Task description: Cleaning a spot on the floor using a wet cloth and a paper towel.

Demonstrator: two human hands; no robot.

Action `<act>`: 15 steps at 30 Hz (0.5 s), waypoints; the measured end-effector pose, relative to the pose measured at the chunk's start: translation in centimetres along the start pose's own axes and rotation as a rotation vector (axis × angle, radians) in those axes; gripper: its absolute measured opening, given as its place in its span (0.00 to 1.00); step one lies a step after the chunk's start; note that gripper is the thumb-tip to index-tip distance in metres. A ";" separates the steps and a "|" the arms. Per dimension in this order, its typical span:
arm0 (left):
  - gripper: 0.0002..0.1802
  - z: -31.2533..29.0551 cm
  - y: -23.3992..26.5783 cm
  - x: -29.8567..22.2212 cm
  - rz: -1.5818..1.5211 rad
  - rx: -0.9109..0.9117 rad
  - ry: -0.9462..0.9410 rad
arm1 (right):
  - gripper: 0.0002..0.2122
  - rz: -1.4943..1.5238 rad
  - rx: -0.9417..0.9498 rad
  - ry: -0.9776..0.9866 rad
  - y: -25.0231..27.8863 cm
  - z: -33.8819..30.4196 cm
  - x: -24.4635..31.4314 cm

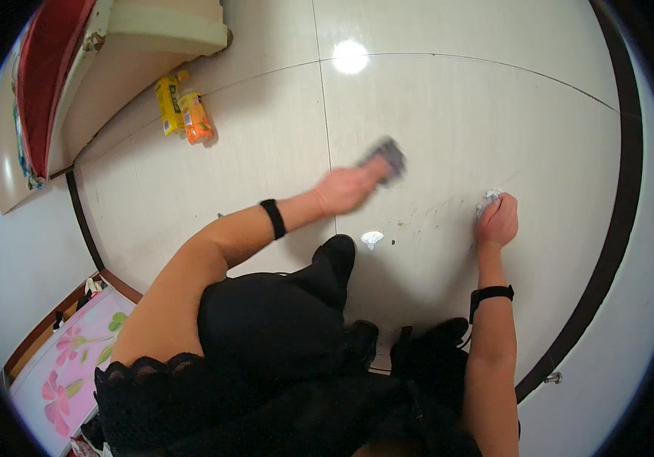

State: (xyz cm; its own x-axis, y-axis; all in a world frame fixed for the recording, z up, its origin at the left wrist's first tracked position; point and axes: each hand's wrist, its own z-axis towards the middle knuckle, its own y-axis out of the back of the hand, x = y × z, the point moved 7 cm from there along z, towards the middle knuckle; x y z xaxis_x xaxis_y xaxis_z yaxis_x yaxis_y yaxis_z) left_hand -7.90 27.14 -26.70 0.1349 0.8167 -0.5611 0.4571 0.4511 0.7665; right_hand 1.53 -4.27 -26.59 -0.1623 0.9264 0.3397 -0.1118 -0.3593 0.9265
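Observation:
My left hand (346, 189) reaches out over the tiled floor (266, 145). Its fingers are closed on a small dark grey cloth (392, 158), smeared by motion, so its exact kind is hard to make out. Farther right, my right hand (500, 221) is low at the floor, closed round a crumpled white tissue (488, 199) that pokes out past the fingers. Between the two hands, dark smudges (426, 215) and small specks mark the tiles. A white scrap (372, 240) and a dark crumb (393, 242) lie near my shoe (336, 255).
Two bottles, one yellow (169, 107) and one orange (195, 119), lie beside a cream furniture base (159, 30) at the far left. Dark skirting (625, 152) runs along the right wall, with a small metal doorstop (553, 378). A pink flowered panel (68, 365) stands at the near left.

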 end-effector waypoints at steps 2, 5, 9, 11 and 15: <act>0.27 1.0 -3.6 -5.0 0.045 0.193 -0.263 | 0.06 -0.032 0.002 -0.004 0.0 0.4 -0.3; 0.30 2.3 -2.7 -8.4 -0.082 0.111 -0.416 | 0.05 -0.045 0.055 -0.048 -0.6 0.1 -0.9; 0.36 4.5 2.7 -5.9 -0.095 -0.269 -0.313 | 0.04 0.029 -0.008 0.013 0.1 0.4 0.2; 0.36 5.2 5.1 -2.9 -0.081 -0.300 -0.214 | 0.04 0.037 0.034 0.008 0.4 0.6 0.8; 0.33 5.6 7.1 0.6 -0.027 -0.389 -0.079 | 0.08 0.121 0.070 0.044 2.8 4.1 -1.3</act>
State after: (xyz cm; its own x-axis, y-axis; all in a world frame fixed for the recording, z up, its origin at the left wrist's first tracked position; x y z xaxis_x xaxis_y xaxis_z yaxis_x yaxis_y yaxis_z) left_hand 0.33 28.87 -23.31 0.2020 0.7792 -0.5933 0.0961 0.5871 0.8038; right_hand 5.47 -6.02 -23.75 -0.2136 0.8702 0.4439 -0.0206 -0.4583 0.8885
